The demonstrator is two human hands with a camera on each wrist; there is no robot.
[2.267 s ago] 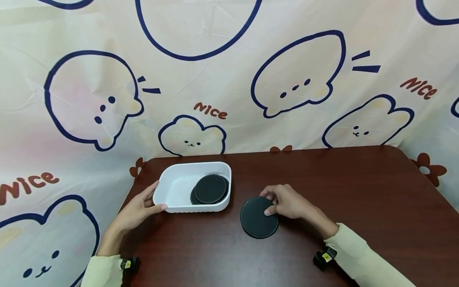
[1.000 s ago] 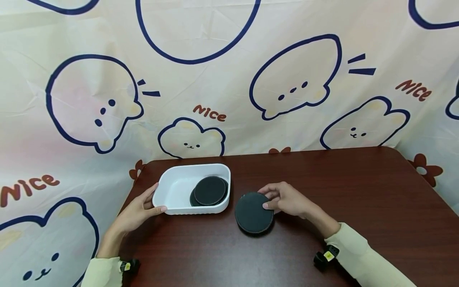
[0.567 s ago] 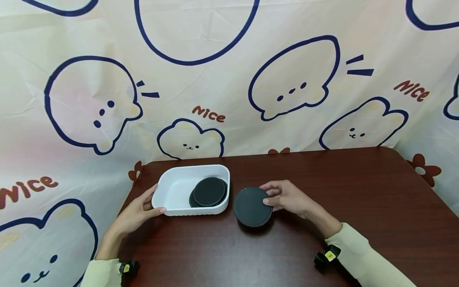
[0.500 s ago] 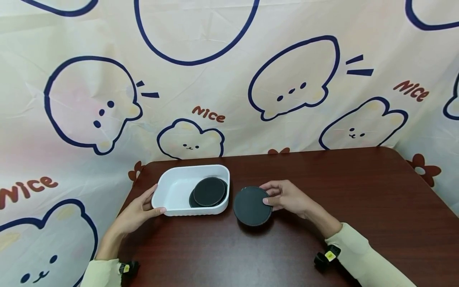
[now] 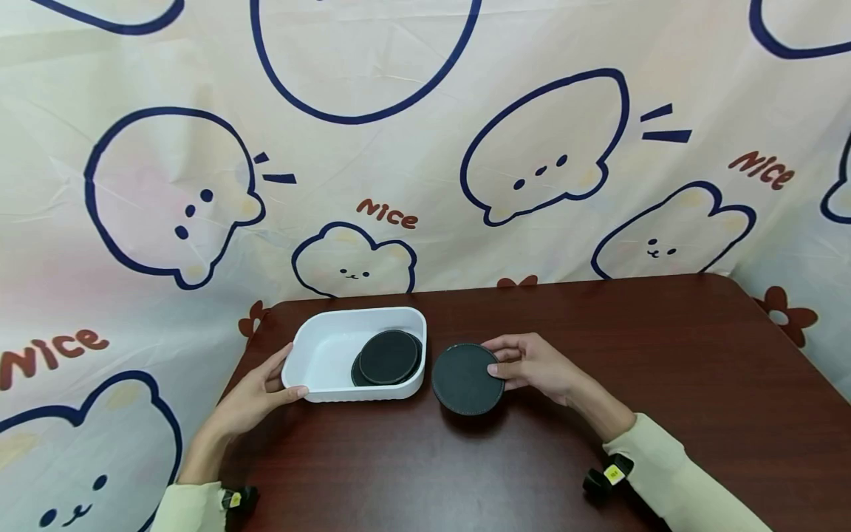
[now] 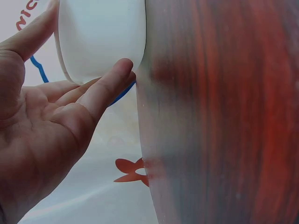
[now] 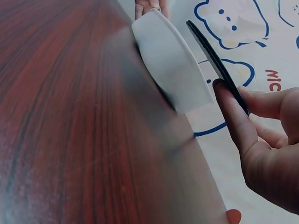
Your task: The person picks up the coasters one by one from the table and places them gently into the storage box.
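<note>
My right hand (image 5: 541,369) pinches a round black coaster (image 5: 467,379) with a stitched edge between thumb and fingers, just right of a white plastic tray (image 5: 322,358). In the right wrist view the coaster (image 7: 218,67) is seen edge-on, tilted and raised above the table. My left hand (image 5: 249,395) holds the tray's left end, its thumb at the near wall and its fingers along the side. In the left wrist view the fingers (image 6: 100,95) lie against the tray's outer wall. Inside the tray's right half, a black coaster (image 5: 388,357) overlaps another coaster (image 5: 357,373) beneath it.
The tray stands on a dark reddish-brown wooden table (image 5: 399,465), near its far left corner. A cloth with cartoon bears (image 5: 355,255) hangs behind the table and along both sides. Black wrist cameras (image 5: 606,476) sit by the sleeve cuffs.
My right hand has lifted the coaster off the table and shifted it slightly left, closer to the tray. My left hand keeps its hold, and the tray has stayed in place.
</note>
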